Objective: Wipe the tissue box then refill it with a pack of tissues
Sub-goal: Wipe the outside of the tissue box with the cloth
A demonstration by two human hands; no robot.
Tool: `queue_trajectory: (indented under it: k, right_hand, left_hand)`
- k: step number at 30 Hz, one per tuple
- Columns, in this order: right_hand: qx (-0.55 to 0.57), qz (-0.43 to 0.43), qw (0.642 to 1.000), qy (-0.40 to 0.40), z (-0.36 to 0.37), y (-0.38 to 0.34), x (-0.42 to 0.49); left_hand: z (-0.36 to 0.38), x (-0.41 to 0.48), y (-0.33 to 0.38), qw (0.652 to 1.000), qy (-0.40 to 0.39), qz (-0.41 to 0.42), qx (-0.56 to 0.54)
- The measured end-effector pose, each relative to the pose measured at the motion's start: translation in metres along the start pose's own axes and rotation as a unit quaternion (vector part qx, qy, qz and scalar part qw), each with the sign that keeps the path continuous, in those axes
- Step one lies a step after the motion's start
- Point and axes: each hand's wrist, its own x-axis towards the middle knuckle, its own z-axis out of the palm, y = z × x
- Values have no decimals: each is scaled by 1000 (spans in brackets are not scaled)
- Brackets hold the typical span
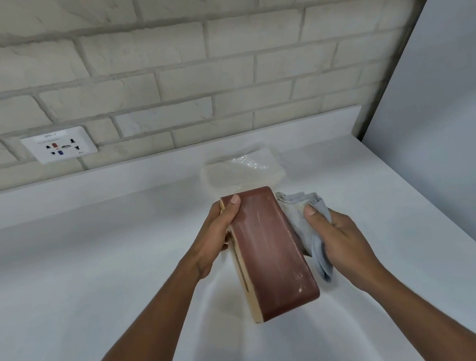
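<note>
Both hands are busy above the tabletop [88, 264]: left hand [212, 239] grips the tilted tissue box [269, 253], right hand [339, 239] pinches a bunched cloth [305, 226] against its side, so firm, steady strokes would suit before fetching the tissue pack [241, 169] behind.

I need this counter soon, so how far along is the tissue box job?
Nothing looks finished yet. Wiping is in hand: the left hand grips the tissue box while the right hand presses the cloth against its right side, and pale smudges show on the brown face. Left to do: the refill, since the pack of tissues lies in its plastic on the counter behind.
</note>
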Motion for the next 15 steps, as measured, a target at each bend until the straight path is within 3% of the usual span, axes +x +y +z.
queue_trajectory:
  k: [10, 15]
  right_hand:
    - [-36, -5, 999, -16, -2, 10, 9]
    - [-41, -21, 999, 7, -7, 12, 16]
  left_hand:
    - [-5, 3, -4, 999, 38, -9, 25]
    - [-12, -3, -23, 972, 87, 128, 178]
